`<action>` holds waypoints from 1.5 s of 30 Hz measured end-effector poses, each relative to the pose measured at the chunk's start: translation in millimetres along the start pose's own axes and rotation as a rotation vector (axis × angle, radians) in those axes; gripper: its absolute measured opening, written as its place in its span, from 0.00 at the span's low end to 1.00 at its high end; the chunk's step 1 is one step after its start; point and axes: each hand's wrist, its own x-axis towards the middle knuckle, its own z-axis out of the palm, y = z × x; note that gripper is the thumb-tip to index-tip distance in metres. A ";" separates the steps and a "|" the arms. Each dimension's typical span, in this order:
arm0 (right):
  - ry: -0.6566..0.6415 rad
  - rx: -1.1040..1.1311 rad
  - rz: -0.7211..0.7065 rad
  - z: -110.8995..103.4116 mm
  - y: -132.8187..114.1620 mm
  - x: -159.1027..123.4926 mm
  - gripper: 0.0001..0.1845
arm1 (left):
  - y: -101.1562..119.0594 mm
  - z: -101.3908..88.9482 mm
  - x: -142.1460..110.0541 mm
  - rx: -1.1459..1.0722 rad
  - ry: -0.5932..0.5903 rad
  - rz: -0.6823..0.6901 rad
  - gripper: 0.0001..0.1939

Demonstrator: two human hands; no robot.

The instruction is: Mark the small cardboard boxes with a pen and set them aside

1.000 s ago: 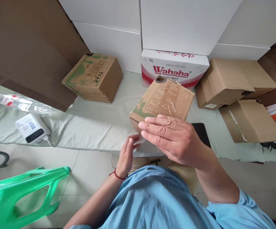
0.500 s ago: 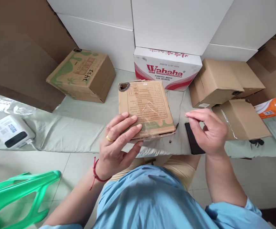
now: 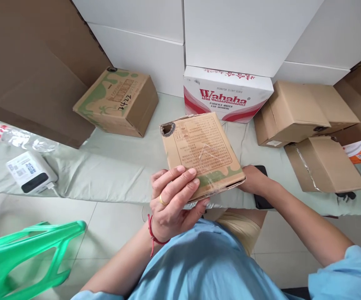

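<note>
My left hand (image 3: 170, 200) grips the near left corner of a small brown cardboard box (image 3: 199, 150) with green print, clear tape and a torn hole at its far left corner; fingers lie on top, thumb underneath. The box is tilted up over the near edge of a pale green cloth-covered table (image 3: 105, 166). My right hand (image 3: 252, 180) reaches in under the box's right side, over a black phone (image 3: 263, 200); its fingers are hidden behind the box.
A second green-printed box (image 3: 118, 102) sits at the back left, a Wahaha carton (image 3: 227, 93) in the middle, several plain cartons (image 3: 295, 108) at right. A white device (image 3: 30, 171) and plastic bottle (image 3: 14, 137) lie left. A green plastic stool (image 3: 27, 254) stands below.
My right hand dropped from beside the box to beneath its right edge by the phone. The box tilted up and turned slightly, still held by my left hand.
</note>
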 end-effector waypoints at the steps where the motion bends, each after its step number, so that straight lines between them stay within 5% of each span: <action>1: -0.062 -0.048 -0.033 -9.8 4.9 -3.3 0.09 | -0.6 1.0 1.0 0.016 0.019 0.020 0.22; 3: -0.112 -0.127 -0.028 -34.0 18.7 -14.0 0.08 | -3.0 4.5 2.2 0.037 0.063 0.067 0.18; 5: 0.068 -0.063 0.109 -63.8 32.8 -27.1 0.04 | -6.8 10.5 2.7 0.041 0.119 0.116 0.15; 8: 0.705 0.416 0.237 -113.8 35.8 -39.2 0.03 | -12.4 22.7 2.9 0.038 0.217 0.154 0.13; 10: 1.127 0.901 0.095 -144.3 18.2 -35.8 0.05 | -14.3 30.5 2.8 0.025 0.268 0.154 0.13; 11: 1.173 1.136 -0.002 -156.7 3.8 -30.3 0.05 | -14.6 33.6 2.6 0.016 0.282 0.149 0.13; 13: 0.986 1.327 -0.105 -173.7 -31.5 -12.9 0.05 | -13.7 37.7 2.3 0.002 0.305 0.144 0.13; 16: 0.561 1.303 -0.242 -180.1 -84.4 22.5 0.04 | -10.7 38.5 2.0 -0.002 0.323 0.137 0.14; 19: 0.399 1.277 -0.302 -174.1 -118.0 57.6 0.05 | -8.6 36.4 1.9 -0.004 0.310 0.126 0.15; 23: 0.406 1.311 -0.337 -165.3 -128.4 81.7 0.12 | -8.8 36.1 0.7 0.002 0.307 0.134 0.14; 35: 0.458 1.129 -0.422 -163.1 -125.3 69.4 0.10 | -9.3 41.5 -1.6 0.007 0.330 0.118 0.14; 45: 0.499 1.128 -0.305 -162.4 -124.2 70.9 0.09 | -10.4 39.8 -3.5 0.065 0.306 0.112 0.13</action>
